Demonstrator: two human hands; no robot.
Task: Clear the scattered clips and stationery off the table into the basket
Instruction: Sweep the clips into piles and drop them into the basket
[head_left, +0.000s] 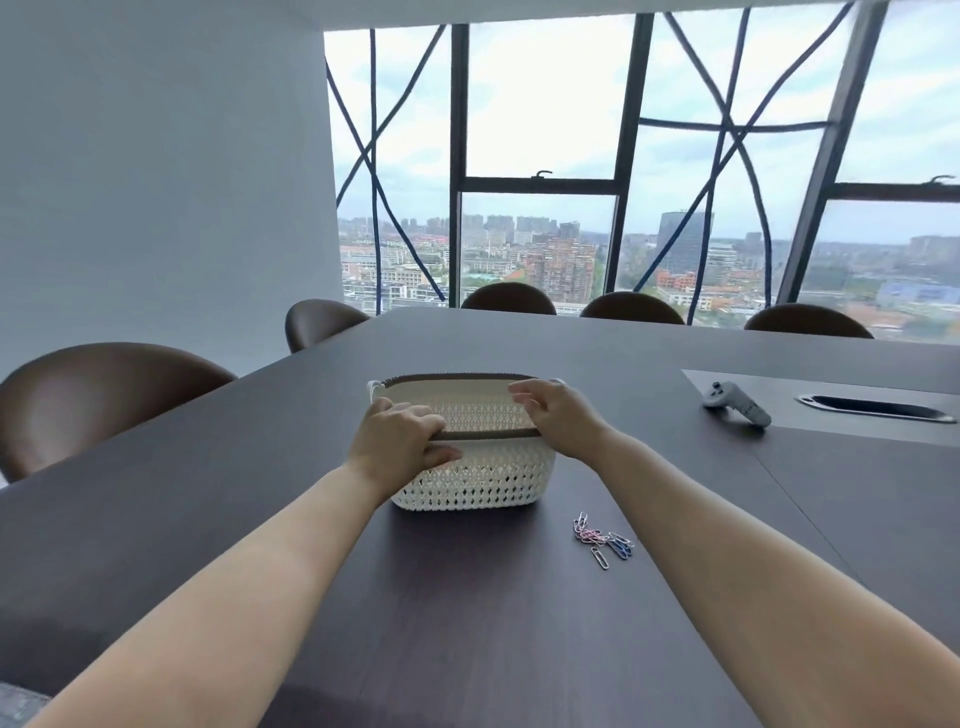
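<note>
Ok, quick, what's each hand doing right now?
Left hand: grips the near rim of the basket.
Right hand: open, loosely curled over the basket, nothing visibly held.

The basket (483, 478) stands on the table (467, 623), the left hand (400, 441) on its near rim, the right hand (550, 415) over its right end. Some paper clips (605, 540) lie before it, to the right; a controller (735, 402) lies well right. The chairs (104, 395) line the far and left sides.

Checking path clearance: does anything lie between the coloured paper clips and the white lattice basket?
Nothing visible does: only bare dark table lies between the small pile of coloured paper clips and the white lattice plastic basket.
</note>
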